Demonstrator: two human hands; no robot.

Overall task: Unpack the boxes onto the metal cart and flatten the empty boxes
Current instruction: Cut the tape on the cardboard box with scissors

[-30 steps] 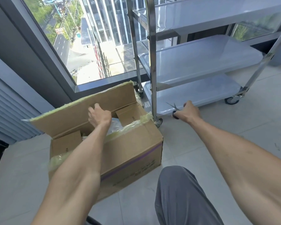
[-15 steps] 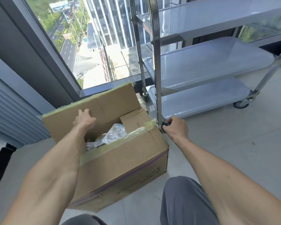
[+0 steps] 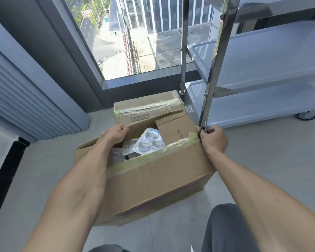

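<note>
Cardboard box [image 3: 153,171] sits open on the floor just beside your metal cart [image 3: 262,70]. Your left hand [image 3: 115,135] curls over its far flap; your right hand [image 3: 214,140] grips scissors [image 3: 203,129] at the box's right corner. Clear plastic packs [image 3: 147,144] lie inside.

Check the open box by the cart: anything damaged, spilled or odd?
Nothing spilled. The cardboard box sits tilted on the floor, with torn tape along its flaps. The right hand holds scissors against its corner.
</note>
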